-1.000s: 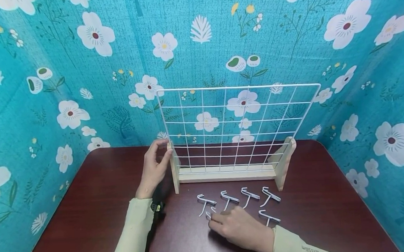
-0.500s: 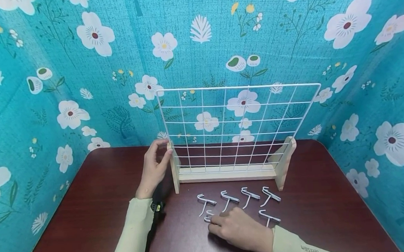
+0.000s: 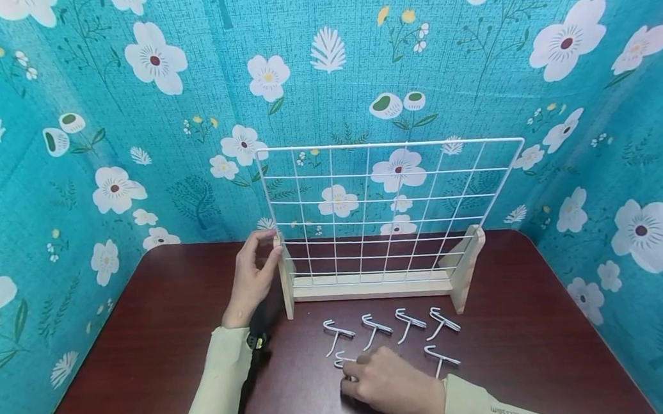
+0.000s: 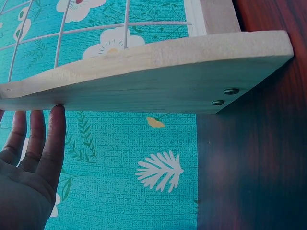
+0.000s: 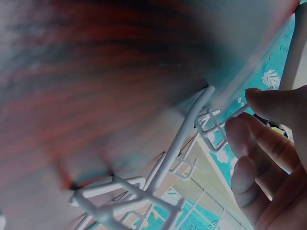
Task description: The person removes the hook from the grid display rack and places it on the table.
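In the head view a white wire grid rack (image 3: pixel 371 172) stands in a wooden base with two side panels. My left hand (image 3: pixel 251 277) holds the upper front of the left side panel (image 3: pixel 288 287), thumb in front; in the left wrist view its fingers (image 4: pixel 56 132) meet the panel's outer face. Low at the front, my right hand (image 3: pixel 392 382) pinches a white metal hook (image 3: pixel 342 359) between thumb and fingers, its wire end poking out to the left. The right wrist view shows this hook (image 5: pixel 211 134) at the fingertips; the hand hides part of it in the head view.
Several matching hooks lie on the dark red table (image 3: pixel 145 348): a row before the base, from the left hook (image 3: pixel 337 335) to the right hook (image 3: pixel 445 322), plus one hook (image 3: pixel 442 358) nearer the right sleeve. Blue flowered cloth (image 3: pixel 203 100) surrounds the table's back and sides.
The hook in my right hand has turned from tilted upward to lying flatter, and the right hand has shifted slightly toward the front. My left hand keeps its place on the side panel.
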A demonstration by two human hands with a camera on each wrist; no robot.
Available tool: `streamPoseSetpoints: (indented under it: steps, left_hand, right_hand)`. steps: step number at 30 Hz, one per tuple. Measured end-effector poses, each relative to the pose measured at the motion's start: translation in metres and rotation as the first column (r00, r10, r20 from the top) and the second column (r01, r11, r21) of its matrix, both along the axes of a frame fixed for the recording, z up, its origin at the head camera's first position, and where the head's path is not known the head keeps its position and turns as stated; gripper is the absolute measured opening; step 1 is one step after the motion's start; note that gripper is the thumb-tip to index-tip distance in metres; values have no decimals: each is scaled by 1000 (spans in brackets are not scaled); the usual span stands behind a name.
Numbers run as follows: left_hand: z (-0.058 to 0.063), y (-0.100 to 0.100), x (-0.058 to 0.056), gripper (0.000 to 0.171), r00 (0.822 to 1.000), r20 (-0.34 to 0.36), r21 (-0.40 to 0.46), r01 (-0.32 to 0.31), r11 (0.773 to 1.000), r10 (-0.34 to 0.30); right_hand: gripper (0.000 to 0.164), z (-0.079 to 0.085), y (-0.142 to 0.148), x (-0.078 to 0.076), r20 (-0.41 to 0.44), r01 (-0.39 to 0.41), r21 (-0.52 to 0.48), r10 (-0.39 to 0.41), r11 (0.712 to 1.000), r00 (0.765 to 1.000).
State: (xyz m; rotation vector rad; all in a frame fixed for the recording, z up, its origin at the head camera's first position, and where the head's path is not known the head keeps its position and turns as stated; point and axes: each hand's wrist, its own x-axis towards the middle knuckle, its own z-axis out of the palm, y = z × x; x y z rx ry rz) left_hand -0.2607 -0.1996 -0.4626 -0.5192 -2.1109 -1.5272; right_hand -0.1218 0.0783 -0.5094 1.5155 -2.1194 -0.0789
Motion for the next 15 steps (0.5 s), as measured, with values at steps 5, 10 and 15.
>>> streamPoseSetpoints:
  steps: [5, 10, 15]
  left_hand:
    - [0, 0, 0, 30, 1000, -2, -8, 3, 1000, -3]
    - [-1, -1, 0, 31, 1000, -7, -12, 3, 1000, -3]
    - [0, 0, 0, 31, 1000, -5, -17, 0, 1000, 0]
  right_hand:
    - [15, 1, -2, 2, -7, -8, 35, 8, 999, 1000]
    - [15, 0, -3, 3, -2, -19, 59, 19, 998, 1000]
    - [15, -1, -5, 3, -1, -18, 68, 18, 998, 1000]
